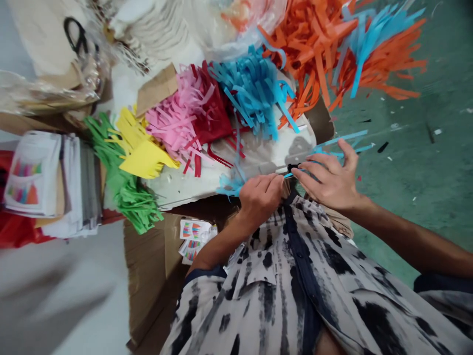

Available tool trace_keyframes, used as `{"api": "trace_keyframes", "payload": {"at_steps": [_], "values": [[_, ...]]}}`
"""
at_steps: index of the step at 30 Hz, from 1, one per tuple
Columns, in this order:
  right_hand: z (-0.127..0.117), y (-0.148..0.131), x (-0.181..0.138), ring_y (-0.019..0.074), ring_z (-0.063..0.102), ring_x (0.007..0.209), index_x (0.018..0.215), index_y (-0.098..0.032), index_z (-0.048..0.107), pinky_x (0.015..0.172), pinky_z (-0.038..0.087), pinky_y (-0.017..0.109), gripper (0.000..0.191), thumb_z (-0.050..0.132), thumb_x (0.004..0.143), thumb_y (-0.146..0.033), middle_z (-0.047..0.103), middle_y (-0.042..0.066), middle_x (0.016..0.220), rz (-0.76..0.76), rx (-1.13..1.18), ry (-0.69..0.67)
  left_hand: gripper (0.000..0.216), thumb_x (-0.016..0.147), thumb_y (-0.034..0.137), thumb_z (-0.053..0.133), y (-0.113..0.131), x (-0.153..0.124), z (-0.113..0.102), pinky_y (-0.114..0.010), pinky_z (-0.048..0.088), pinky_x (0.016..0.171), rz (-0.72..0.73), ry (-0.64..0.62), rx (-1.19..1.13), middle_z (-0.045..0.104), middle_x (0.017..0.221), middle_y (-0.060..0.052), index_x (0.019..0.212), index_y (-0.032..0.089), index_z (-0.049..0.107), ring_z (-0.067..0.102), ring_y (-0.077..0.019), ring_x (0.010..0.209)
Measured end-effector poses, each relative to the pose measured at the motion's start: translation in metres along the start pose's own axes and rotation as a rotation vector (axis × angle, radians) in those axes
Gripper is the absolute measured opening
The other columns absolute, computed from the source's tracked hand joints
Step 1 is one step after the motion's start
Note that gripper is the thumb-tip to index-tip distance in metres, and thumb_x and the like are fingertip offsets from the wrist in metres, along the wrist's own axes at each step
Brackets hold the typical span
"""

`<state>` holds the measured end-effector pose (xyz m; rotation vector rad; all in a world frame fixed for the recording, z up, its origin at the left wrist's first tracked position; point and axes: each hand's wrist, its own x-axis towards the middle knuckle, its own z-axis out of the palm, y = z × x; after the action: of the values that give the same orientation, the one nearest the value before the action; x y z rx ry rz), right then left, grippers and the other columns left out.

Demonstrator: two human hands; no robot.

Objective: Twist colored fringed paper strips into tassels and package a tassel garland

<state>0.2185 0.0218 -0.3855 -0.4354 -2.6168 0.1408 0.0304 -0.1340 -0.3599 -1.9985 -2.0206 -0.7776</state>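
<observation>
In front of my shirt, my left hand point(260, 199) is closed on a blue fringed paper tassel point(229, 186), whose strips stick out on its left side. A narrow blue piece shows between the two hands. My right hand point(330, 180) has its fingertips on this piece, beside a small dark thing I cannot make out. More blue strips point(347, 143) spread out behind the right fingers, which are partly stretched. At the table's edge close by lie a blue fringed bundle point(254, 88), a dark red one point(212, 116) and a pink one point(177, 111).
Orange fringe point(310, 44) overhangs the table's right edge, with light blue fringe point(377, 39) over it. Yellow point(142, 148) and green point(125, 182) bundles lie left, near stacked printed packets point(37, 172). Black-handled scissors point(76, 37) rest at the back left. A cardboard box point(148, 271) stands below.
</observation>
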Motion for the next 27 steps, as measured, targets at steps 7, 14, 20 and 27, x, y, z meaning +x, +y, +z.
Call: {"api": "trace_keyframes", "payload": {"at_steps": [7, 14, 20, 27], "values": [[-0.038, 0.004, 0.048, 0.0327, 0.079, 0.113, 0.104, -0.05, 0.084, 0.123, 0.039, 0.073, 0.018, 0.082, 0.097, -0.034, 0.086, -0.006, 0.099, 0.132, 0.272, 0.169, 0.024, 0.108, 0.039, 0.073, 0.013, 0.039, -0.031, -0.038, 0.06, 0.094, -0.361, 0.038, -0.434, 0.088, 0.121, -0.01, 0.124, 0.027, 0.087, 0.085, -0.0263, 0.106], [-0.061, 0.004, 0.075, 0.0328, 0.078, 0.098, 0.099, -0.05, 0.087, 0.111, 0.048, 0.075, 0.008, 0.081, 0.096, -0.046, 0.084, -0.003, 0.087, 0.194, 0.241, 0.276, 0.051, 0.084, 0.067, 0.094, 0.005, 0.075, -0.058, -0.027, 0.064, 0.072, -1.012, -0.257, -1.6, 0.086, 0.088, -0.008, 0.101, 0.019, 0.091, 0.081, -0.0184, 0.074], [-0.055, -0.005, 0.077, 0.0304, 0.078, 0.094, 0.099, -0.05, 0.087, 0.113, 0.045, 0.072, 0.012, 0.081, 0.096, -0.039, 0.084, -0.005, 0.088, 0.09, 0.27, 0.394, 0.049, 0.066, 0.054, 0.109, 0.003, 0.067, -0.046, -0.026, 0.065, 0.07, -1.166, -0.323, -1.867, 0.077, 0.076, -0.001, 0.086, 0.018, 0.083, 0.078, -0.0161, 0.068], [-0.041, -0.023, 0.102, 0.0259, 0.074, 0.083, 0.084, -0.035, 0.08, 0.082, 0.061, 0.049, 0.016, 0.082, 0.098, -0.043, 0.08, -0.001, 0.084, 0.329, 0.832, 0.369, 0.032, 0.078, 0.05, 0.103, 0.005, 0.07, -0.04, -0.028, 0.062, 0.09, -0.932, 0.071, -1.436, 0.083, 0.105, -0.003, 0.086, 0.023, 0.087, 0.078, -0.0175, 0.098]]}}
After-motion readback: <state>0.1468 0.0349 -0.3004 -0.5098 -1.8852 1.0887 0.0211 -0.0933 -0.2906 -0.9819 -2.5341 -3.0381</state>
